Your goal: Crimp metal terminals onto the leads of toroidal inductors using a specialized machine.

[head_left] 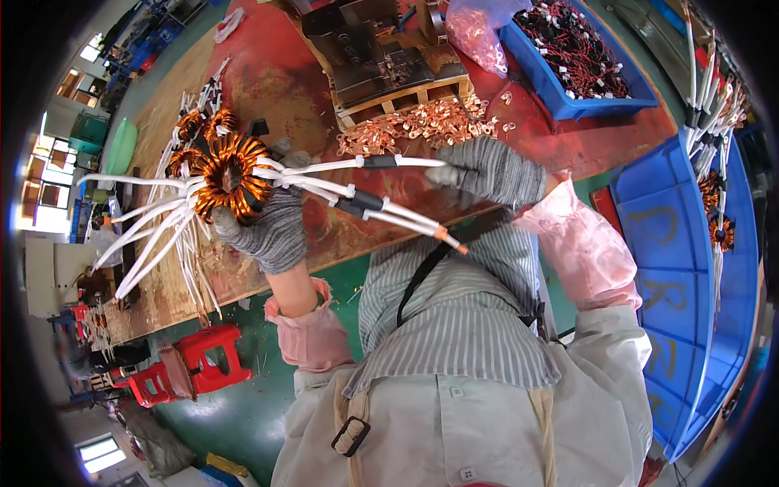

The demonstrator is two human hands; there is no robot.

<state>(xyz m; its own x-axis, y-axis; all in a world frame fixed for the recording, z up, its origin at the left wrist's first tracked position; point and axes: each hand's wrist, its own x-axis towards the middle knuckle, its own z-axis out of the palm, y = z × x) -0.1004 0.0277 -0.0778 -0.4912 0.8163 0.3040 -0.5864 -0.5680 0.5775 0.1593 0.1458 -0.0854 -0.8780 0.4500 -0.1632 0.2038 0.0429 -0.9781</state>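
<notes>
A toroidal coil (233, 178) wound with copper wire is in my left hand (272, 231), which wears a grey knitted glove and closes round its near side. White-sleeved leads spread from the coil to both sides. My right hand (497, 172), gloved in the same grey, has its fingers closed at the end of one white lead (420, 162); that tip is partly hidden by the glove. Black sleeving (363, 200) wraps the leads on the right, and two bare copper ends (453, 240) hang below my right hand. More copper coils (191, 126) lie on the table behind the held one.
A dark metal press fixture (389, 61) stands on a wooden pallet at the back, with loose copper terminals (414, 126) before it. Beside it are a blue tray (604, 104) of wired parts and a pink plastic bag (479, 36). Blue bins (661, 268) stand right, red stools (213, 357) lower left.
</notes>
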